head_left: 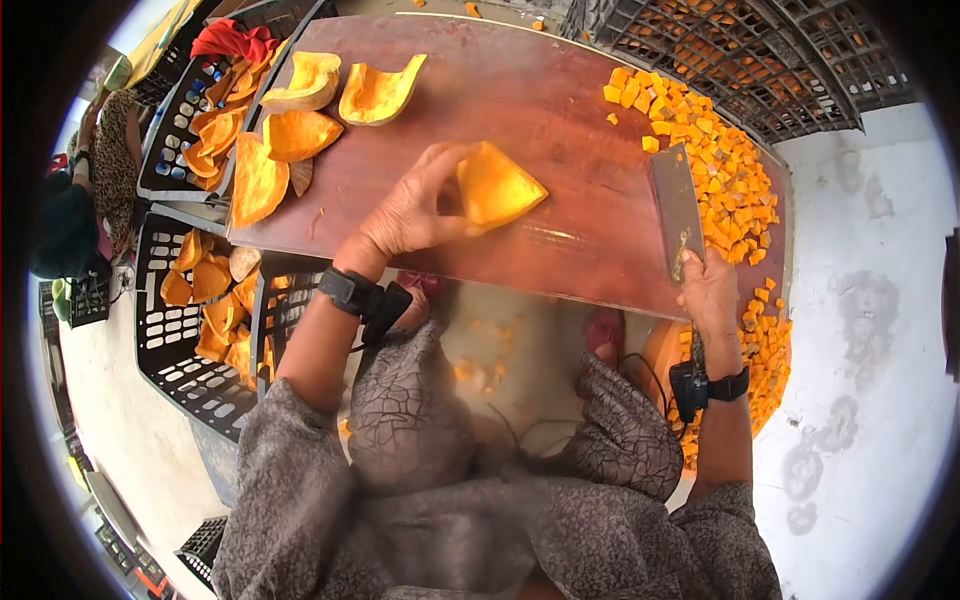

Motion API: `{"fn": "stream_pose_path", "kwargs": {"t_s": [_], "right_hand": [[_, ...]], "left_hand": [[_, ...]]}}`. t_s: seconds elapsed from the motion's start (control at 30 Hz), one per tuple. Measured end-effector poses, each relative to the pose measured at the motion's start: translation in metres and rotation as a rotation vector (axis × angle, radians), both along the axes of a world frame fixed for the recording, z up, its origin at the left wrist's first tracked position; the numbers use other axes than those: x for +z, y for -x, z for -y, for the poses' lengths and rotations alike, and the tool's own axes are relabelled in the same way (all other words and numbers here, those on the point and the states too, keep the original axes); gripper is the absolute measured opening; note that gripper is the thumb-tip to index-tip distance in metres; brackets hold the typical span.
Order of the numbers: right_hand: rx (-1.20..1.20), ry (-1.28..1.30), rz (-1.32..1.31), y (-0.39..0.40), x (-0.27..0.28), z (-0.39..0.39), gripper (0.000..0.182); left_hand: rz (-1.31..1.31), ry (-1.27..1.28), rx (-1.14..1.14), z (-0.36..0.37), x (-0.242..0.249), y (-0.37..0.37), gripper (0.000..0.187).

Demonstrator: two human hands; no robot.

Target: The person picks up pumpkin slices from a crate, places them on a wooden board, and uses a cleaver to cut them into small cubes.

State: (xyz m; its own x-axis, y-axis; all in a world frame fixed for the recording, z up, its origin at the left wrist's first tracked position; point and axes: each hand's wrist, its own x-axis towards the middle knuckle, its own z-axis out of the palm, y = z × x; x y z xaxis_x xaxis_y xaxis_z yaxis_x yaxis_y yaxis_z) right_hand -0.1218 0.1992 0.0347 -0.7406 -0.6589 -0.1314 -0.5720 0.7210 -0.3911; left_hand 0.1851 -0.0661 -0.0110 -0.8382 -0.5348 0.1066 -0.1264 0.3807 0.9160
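Left hand (408, 212) gripping pumpkin wedge (496, 187) on the board (560, 110), right hand (708, 292) clenched round cleaver (677, 207), well right of the wedge

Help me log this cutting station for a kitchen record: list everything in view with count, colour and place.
cutting board: one, reddish brown, centre, across the crates
pumpkin wedge: one, orange, on the board under the left hand
pumpkin pieces: several large, orange with pale rind, at the board's left end
pumpkin cubes: a heap, orange, on the board's right side and spilling down past its edge
cleaver: one, grey blade, on the board beside the cubes
dark crates: at least two at left holding pumpkin chunks; another at top right
red cloth: one, top left
left hand: on the wedge, black wristband
right hand: grips the cleaver's handle, black wristband
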Motion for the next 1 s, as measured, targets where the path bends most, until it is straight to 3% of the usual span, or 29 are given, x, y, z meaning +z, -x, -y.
{"fn": "stream_pose_path", "kwargs": {"t_s": [0.17, 0.43, 0.57, 0.73, 1.0], "right_hand": [[-0.108, 0.049, 0.187, -0.017, 0.019, 0.008, 0.030], [-0.075, 0.057, 0.123, -0.014, 0.014, 0.006, 0.028], [-0.027, 0.054, 0.097, -0.016, 0.016, 0.005, 0.027], [-0.044, 0.001, 0.027, -0.014, 0.011, 0.004, 0.027], [-0.005, -0.059, -0.119, -0.009, 0.000, 0.000, 0.026]], "left_hand": [[0.058, -0.093, 0.014, 0.001, -0.002, -0.006, 0.088], [0.013, 0.221, 0.037, 0.000, -0.005, -0.005, 0.074], [0.098, 0.122, 0.024, -0.003, -0.004, -0.002, 0.076], [0.126, 0.330, 0.015, -0.010, -0.001, -0.001, 0.075], [0.141, 0.407, 0.024, -0.016, 0.000, 0.000, 0.076]]}}
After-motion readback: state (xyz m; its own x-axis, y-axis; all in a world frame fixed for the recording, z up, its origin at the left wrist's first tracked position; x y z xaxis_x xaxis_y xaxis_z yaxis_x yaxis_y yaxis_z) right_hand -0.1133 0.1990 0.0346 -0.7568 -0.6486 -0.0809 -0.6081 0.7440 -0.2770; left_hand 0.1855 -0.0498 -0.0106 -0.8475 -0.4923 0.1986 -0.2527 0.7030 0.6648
